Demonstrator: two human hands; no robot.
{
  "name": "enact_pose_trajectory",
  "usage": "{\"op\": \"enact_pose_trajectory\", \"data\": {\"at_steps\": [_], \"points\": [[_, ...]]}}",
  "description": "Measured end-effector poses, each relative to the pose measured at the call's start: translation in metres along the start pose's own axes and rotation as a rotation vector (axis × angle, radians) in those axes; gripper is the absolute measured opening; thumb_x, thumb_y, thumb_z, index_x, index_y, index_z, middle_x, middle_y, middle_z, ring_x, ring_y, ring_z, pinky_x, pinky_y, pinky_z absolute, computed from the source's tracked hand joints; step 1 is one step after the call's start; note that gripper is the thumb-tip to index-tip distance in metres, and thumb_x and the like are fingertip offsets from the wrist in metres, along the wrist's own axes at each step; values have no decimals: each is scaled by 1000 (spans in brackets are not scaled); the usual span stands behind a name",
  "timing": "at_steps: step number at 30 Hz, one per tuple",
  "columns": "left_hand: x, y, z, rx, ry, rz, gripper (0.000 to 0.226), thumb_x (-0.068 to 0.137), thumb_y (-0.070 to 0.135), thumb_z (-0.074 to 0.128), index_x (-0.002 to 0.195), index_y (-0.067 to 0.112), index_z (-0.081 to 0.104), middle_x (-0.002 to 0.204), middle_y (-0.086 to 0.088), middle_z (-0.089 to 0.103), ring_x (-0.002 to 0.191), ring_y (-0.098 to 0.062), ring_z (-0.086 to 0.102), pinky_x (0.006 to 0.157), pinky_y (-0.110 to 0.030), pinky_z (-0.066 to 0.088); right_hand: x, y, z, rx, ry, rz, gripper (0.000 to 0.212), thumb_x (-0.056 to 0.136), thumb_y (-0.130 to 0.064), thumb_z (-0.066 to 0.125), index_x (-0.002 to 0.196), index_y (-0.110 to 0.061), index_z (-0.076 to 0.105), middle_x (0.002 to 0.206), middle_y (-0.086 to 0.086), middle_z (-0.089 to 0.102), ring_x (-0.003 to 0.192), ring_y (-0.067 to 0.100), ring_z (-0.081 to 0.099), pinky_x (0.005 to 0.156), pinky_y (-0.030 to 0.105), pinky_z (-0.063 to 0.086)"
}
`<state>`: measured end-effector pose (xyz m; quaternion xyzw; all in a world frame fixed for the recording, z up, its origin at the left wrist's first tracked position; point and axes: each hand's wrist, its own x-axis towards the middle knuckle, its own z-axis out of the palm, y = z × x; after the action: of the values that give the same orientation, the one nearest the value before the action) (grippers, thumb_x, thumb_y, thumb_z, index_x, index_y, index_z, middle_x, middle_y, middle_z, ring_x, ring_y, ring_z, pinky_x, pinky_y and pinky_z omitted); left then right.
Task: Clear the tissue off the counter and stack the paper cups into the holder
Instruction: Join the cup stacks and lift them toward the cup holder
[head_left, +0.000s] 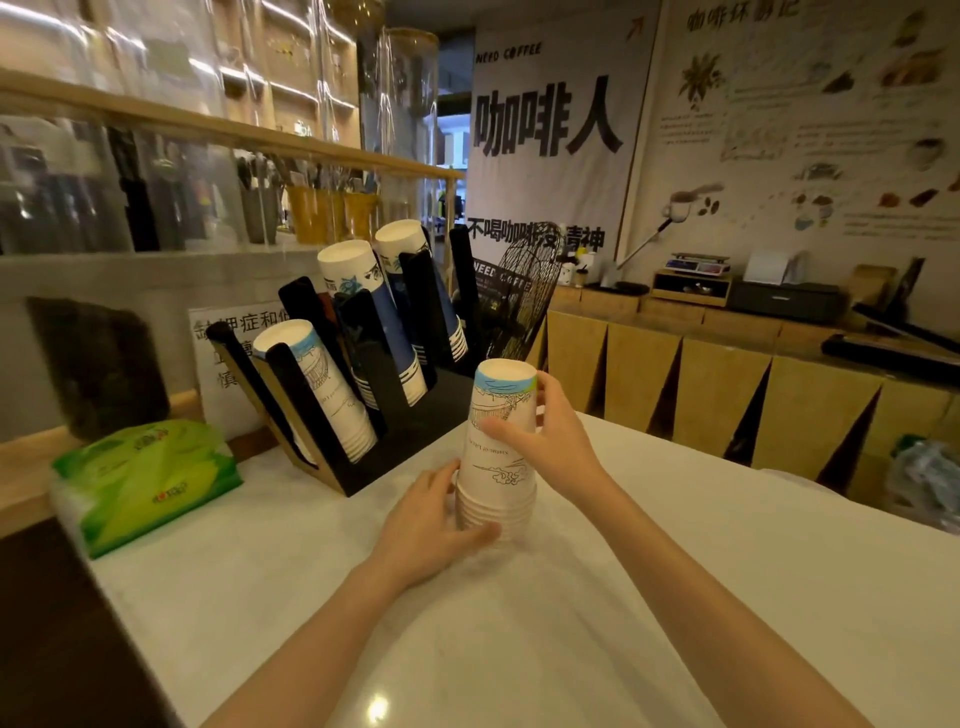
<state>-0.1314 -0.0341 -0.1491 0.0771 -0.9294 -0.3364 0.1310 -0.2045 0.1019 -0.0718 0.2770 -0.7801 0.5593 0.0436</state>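
Note:
A stack of upside-down white paper cups (501, 457) with line drawings stands on the white counter (675, 597). My left hand (436, 525) grips the stack's lower rims. My right hand (545, 431) wraps the top cup from the right. Behind and to the left, the black slanted cup holder (389, 431) carries three leaning stacks: a white one (317, 384) in its front slot and two blue-and-white ones (374, 317) behind. A green tissue pack (145, 483) lies on the counter's left end.
A clear screen with a wooden rail (234, 135) rises behind the holder, with a paper notice (228, 364) beneath it. A black wire basket (519, 296) stands behind the holder. Wooden cabinets (727, 374) run along the right, under wall posters.

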Motion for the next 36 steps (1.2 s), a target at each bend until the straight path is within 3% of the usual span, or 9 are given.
{"op": "enact_pose_trajectory", "data": {"at_steps": [4,8,13,16,19,24,27,30,36], "points": [[2,0,3,29,-33,47,101,61,59,67,141,33,11,136,2,50,118,-16,49,99,-34,42,-11,22,7,50,-125,98,102,65,-27,81,139,-29,12,138,-1,43,123,17,45,101,40,44],[1,-4,5,21,-20,64,98,61,60,66,139,34,13,135,2,52,118,-18,50,100,-40,43,-22,38,17,45,-108,248,91,63,-29,82,131,-17,23,137,8,48,122,24,49,96,36,46],[1,-6,4,-190,-23,104,95,59,49,74,137,35,21,134,7,52,115,-11,53,97,-33,47,-22,40,20,81,7,281,84,60,-29,83,126,-16,32,132,7,53,116,23,54,95,38,49],[0,-5,0,-301,58,111,90,63,48,72,138,33,24,137,6,44,121,-11,46,101,-36,45,-21,38,21,335,98,356,76,66,-27,79,128,-18,36,132,6,53,114,25,55,94,48,50],[-1,9,-13,-281,195,165,79,72,46,67,137,31,26,137,6,37,122,-11,41,103,-32,40,-16,27,23,671,131,413,64,73,-27,71,128,-20,39,129,8,55,110,29,57,81,49,55],[-1,25,-71,-83,377,369,74,76,47,61,138,25,29,144,0,34,131,-16,32,111,-32,30,-3,-19,38,911,79,285,66,66,-34,71,126,-25,44,122,11,57,107,29,59,79,47,55],[0,27,-120,38,495,473,74,72,54,55,136,20,35,140,-6,43,129,-20,38,105,-29,28,10,-56,51,993,56,145,59,71,-35,63,126,-28,43,119,10,57,106,26,60,67,39,58],[2,25,-167,112,562,516,75,70,55,55,134,19,38,134,-6,49,123,-20,42,101,-27,28,25,-90,68,1043,23,36,58,75,-32,60,129,-30,41,120,8,58,110,26,59,68,40,58],[10,6,-231,40,480,498,82,71,43,70,139,23,28,139,-1,43,127,-16,38,99,-25,28,48,-133,101,966,-12,3,65,73,-34,66,132,-24,41,128,8,56,113,25,59,73,41,59]]}}
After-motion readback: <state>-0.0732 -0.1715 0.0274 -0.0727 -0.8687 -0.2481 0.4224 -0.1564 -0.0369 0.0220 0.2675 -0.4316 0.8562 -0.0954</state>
